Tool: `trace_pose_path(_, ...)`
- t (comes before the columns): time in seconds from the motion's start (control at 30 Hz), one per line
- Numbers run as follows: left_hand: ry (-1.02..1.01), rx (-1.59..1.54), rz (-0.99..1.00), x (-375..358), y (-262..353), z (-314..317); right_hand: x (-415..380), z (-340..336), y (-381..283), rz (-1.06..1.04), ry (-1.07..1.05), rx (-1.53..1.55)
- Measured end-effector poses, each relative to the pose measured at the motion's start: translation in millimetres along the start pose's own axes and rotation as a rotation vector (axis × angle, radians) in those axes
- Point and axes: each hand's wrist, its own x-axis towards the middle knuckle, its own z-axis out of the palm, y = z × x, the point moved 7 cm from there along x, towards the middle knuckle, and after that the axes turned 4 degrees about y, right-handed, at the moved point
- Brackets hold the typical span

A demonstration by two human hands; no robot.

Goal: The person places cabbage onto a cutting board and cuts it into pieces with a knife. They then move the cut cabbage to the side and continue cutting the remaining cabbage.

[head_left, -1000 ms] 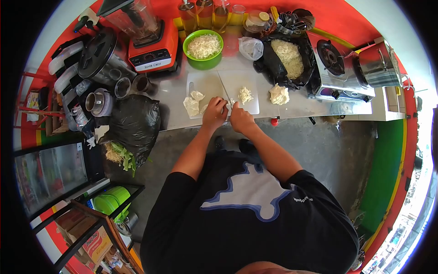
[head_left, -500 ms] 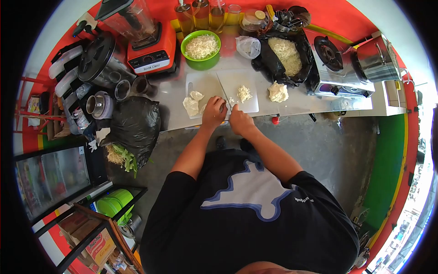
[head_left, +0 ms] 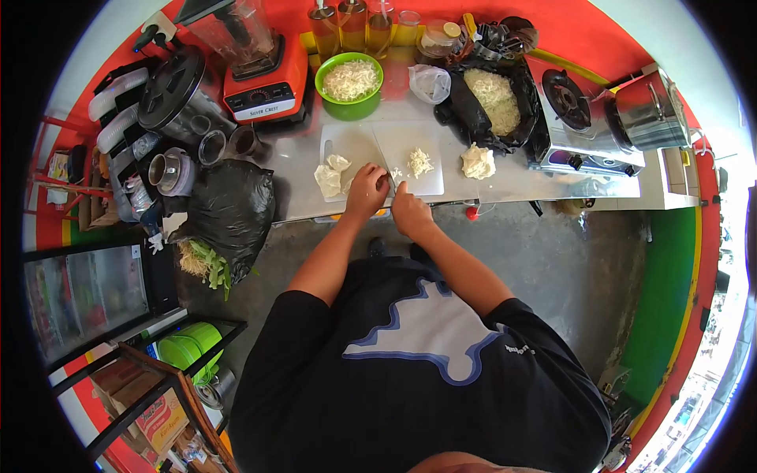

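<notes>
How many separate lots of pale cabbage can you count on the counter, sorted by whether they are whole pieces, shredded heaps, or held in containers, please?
Whole pieces: 3, two on the left cutting board and one beside the right board.
Loose shredded heaps: 1, on the right board.
Shreds in containers: 2, the green bowl and the black bag.
Total: 6

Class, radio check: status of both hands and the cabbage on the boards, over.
Left hand pressed on cabbage at the cutting board. Right hand beside it, fist closed; blade not discernible. Shredded pile on right board. Cabbage chunks left of hands; nothing blocking.
</notes>
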Motion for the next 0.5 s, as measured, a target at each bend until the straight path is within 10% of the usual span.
trace_pose_path(0.5, -0.099, 0.306, -0.252, 10.5, 0.3, 1.9, 5.1, -1.3, -8.3, -0.036, 0.017, 0.001)
